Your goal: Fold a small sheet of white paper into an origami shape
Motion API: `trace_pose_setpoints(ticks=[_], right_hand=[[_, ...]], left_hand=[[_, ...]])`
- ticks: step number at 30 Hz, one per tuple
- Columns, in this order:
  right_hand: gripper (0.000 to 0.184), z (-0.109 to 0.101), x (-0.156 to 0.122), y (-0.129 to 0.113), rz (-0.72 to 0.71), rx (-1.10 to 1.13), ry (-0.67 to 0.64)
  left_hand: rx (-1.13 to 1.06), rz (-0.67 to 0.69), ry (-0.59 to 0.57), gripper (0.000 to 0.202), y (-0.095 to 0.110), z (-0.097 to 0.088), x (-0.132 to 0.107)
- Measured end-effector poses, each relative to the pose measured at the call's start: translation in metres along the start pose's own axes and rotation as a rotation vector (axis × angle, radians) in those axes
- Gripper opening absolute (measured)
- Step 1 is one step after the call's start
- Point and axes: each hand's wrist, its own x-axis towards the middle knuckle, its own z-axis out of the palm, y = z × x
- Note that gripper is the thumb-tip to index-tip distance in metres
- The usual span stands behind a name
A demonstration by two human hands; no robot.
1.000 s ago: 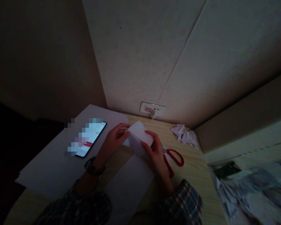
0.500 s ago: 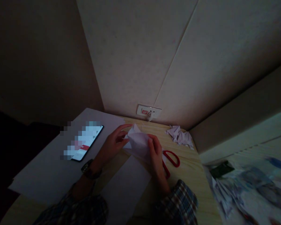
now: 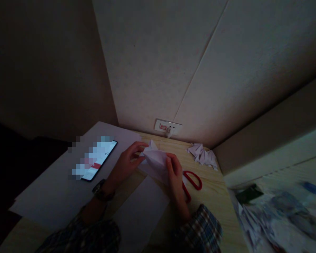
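Note:
A partly folded sheet of white paper (image 3: 155,158) is held above the table between both hands. My left hand (image 3: 129,158) pinches its left edge between thumb and fingers, close to a pointed flap at the top. My right hand (image 3: 174,170) grips the right edge, thumb in front and fingers behind. Beneath them a flat white paper strip (image 3: 142,211) lies on the wood-grain table. Red-handled scissors (image 3: 196,180) lie just right of my right hand; their blades are hidden.
A lit phone (image 3: 97,163) rests on a stack of white sheets (image 3: 42,200) at the left. Folded paper pieces (image 3: 202,156) lie at the table's back right corner. A wall socket (image 3: 168,127) holds a plug. Plastic bags (image 3: 292,207) and papers sit beyond the table's right edge.
The folded paper has tilted and looks flatter between the hands, its front face turned slightly downward. Both hands keep their hold with only small finger shifts. The view has moved slightly.

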Motion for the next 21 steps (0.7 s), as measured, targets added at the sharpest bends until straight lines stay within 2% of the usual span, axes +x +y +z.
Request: trace_pose_setpoints(ticks=[4, 11, 16, 18, 21], right_hand=[[0.027, -0.0004, -0.0012, 0.0004, -0.013, -0.04, -0.021], [0.026, 0.0003, -0.0026, 0.0024, -0.052, -0.06, -0.063], [0.024, 0.0009, -0.0013, 0.004, -0.095, -0.06, -0.08], [0.025, 0.0008, -0.0017, 0.0046, -0.127, -0.06, -0.08], [0.026, 0.0007, -0.0026, 0.004, -0.149, -0.07, -0.107]], left_hand=[[0.003, 0.025, 0.02, 0.018, -0.0023, -0.0001, 0.0008], [0.0, -0.024, 0.092, 0.017, 0.0021, -0.0011, 0.0015], [0.101, 0.124, 0.167, 0.011, 0.0035, -0.0033, 0.0014], [0.12, 0.152, 0.162, 0.009, 0.0031, -0.0034, 0.0012], [0.049, 0.085, 0.108, 0.011, 0.0026, -0.0019, 0.0008]])
